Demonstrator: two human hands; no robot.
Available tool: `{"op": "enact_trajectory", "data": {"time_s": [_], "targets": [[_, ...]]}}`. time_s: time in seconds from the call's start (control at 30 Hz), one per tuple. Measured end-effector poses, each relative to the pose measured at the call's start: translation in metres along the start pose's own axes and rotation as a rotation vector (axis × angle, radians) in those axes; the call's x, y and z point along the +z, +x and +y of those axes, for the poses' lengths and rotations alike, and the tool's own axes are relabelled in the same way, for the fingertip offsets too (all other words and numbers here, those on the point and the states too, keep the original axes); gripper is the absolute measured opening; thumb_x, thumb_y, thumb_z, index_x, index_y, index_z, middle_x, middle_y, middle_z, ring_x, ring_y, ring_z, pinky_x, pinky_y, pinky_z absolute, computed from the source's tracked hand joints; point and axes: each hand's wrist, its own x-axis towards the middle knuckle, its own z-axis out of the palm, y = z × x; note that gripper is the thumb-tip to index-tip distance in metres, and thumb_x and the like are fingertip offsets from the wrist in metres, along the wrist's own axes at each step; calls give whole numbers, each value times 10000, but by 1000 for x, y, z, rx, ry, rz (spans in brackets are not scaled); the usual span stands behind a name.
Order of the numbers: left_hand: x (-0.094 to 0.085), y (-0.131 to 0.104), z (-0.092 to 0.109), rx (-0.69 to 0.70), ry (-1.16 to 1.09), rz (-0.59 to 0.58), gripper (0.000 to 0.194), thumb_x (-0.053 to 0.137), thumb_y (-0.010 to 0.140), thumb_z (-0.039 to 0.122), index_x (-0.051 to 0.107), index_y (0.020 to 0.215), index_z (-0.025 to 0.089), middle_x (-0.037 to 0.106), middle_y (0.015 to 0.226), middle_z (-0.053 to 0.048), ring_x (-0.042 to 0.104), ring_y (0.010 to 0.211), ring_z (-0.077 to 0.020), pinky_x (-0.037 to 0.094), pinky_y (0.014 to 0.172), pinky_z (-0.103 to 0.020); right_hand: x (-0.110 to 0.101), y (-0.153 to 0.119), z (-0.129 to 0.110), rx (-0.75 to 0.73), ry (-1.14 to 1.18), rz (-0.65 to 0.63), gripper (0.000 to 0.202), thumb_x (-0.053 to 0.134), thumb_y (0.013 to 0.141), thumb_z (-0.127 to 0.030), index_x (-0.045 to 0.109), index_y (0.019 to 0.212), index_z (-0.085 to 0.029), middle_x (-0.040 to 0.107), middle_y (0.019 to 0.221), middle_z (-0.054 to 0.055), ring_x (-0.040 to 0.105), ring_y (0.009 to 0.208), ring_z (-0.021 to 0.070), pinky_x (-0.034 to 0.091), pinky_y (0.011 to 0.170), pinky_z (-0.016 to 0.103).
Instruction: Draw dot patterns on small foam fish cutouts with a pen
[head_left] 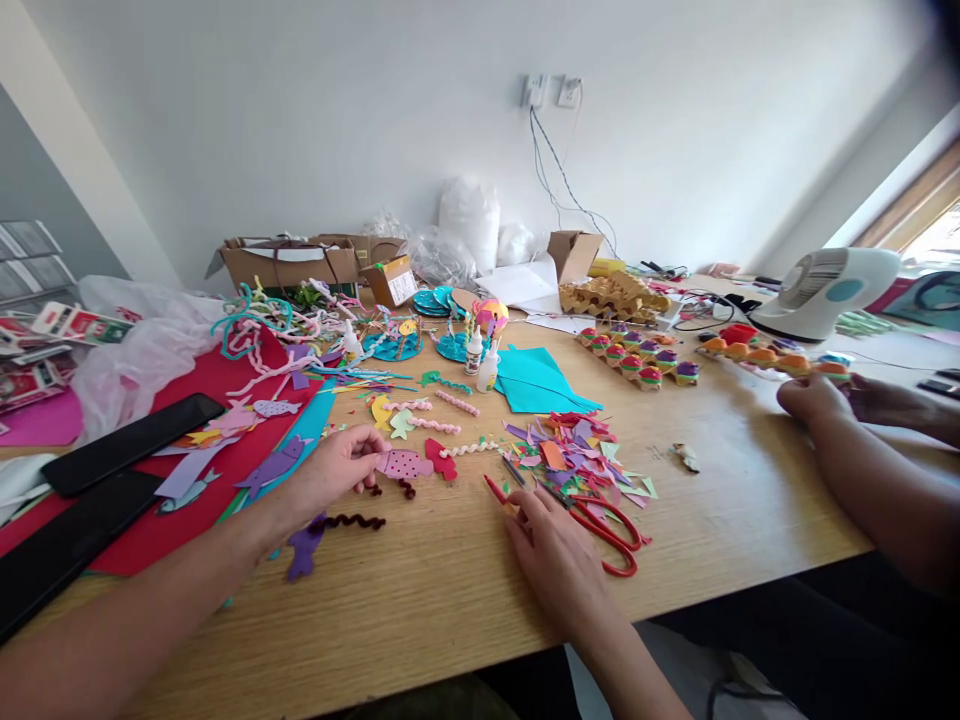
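Note:
My left hand (351, 462) pinches a pink fish cutout (405, 463) with dark spots, held just over the table. Beside it lie a red fish cutout (441, 460) with a white twisted pipe cleaner and a purple fish cutout (304, 550) with a dark brown one. Low over the table, my right hand (551, 550) has its fingers closed around a red pen (495, 492), whose lower part is hidden. Scissors with red handles (619, 545) lie against that hand's right side. Ahead are paper scraps (562, 452) in several colours.
Glue bottles (487, 368) stand mid-table near turquoise paper (540, 378). Two black phones (135, 445) lie on red paper (180, 510) at left. Painted egg-carton strips (637, 355) and a fan (825, 290) are at right. Another person's hands (821, 400) hold an egg-carton strip.

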Motion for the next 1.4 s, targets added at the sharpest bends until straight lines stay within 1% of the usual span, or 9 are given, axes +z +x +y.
{"op": "enact_trajectory", "data": {"time_s": [0.37, 0.53, 0.63, 0.77, 0.83, 0.9, 1.0, 1.17, 1.4], "targets": [[-13, 7, -4, 6, 83, 24, 168, 535, 629, 354, 520, 671, 193, 486, 527, 57, 456, 467, -116, 331, 438, -210, 4, 2, 5, -12, -80, -34, 153, 469, 878, -179, 621, 881, -196, 638, 945, 83, 641, 840, 228, 462, 619, 294], [-30, 13, -5, 5, 117, 71, 148, 553, 598, 331, 539, 654, 195, 509, 542, 51, 479, 484, -127, 350, 440, -215, 5, 2, 12, -68, -68, 25, 170, 459, 872, -191, 629, 868, -193, 643, 960, 97, 632, 857, 237, 480, 680, 322], [-53, 19, -5, 3, 132, 138, 136, 568, 607, 309, 549, 677, 194, 522, 555, 46, 518, 517, -140, 384, 462, -223, 2, 2, 15, -113, -6, 102, 183, 443, 872, -207, 626, 873, -198, 649, 955, 95, 635, 845, 239, 488, 662, 325], [-100, 31, -10, -42, 188, 274, 114, 618, 711, 281, 575, 749, 183, 521, 568, 51, 539, 536, -135, 411, 484, -223, -11, -3, 7, -239, 235, 206, 180, 426, 896, -244, 600, 876, -204, 643, 893, 72, 634, 778, 201, 499, 644, 297], [-125, 37, -17, -88, 233, 333, 126, 607, 812, 277, 589, 839, 155, 563, 676, 31, 555, 588, -124, 452, 536, -236, -21, -7, -2, -298, 332, 196, 158, 436, 903, -241, 586, 864, -214, 637, 854, 57, 623, 730, 181, 494, 617, 274], [-146, 43, -26, -162, 272, 363, 203, 562, 894, 312, 578, 989, 133, 602, 899, -30, 590, 718, -137, 510, 633, -295, -29, -10, -11, -360, 408, 151, 154, 430, 910, -213, 576, 859, -221, 628, 812, 43, 613, 695, 163, 490, 600, 256], [-163, 49, -43, -252, 304, 382, 276, 548, 907, 324, 548, 1119, 147, 584, 1073, -71, 603, 878, -186, 525, 740, -369, -38, -14, -22, -427, 481, 83, 142, 443, 908, -185, 568, 859, -230, 622, 787, 32, 608, 672, 150, 488, 586, 238], [-169, 56, -65, -340, 363, 364, 304, 553, 903, 322, 535, 1155, 152, 566, 1134, -83, 592, 943, -209, 516, 786, -402, -44, -17, -31, -529, 544, -11, 133, 476, 881, -142, 562, 852, -239, 632, 743, 13, 611, 647, 134, 489, 561, 209], [-169, 69, -83, -365, 515, 327, 308, 555, 902, 322, 535, 1158, 153, 564, 1143, -84, 591, 950, -212, 514, 791, -406, -33, -12, -33, -572, 562, -89, 159, 465, 869, -106, 573, 857, -222, 646, 752, 16, 623, 657, 122, 476, 557, 187]]}}
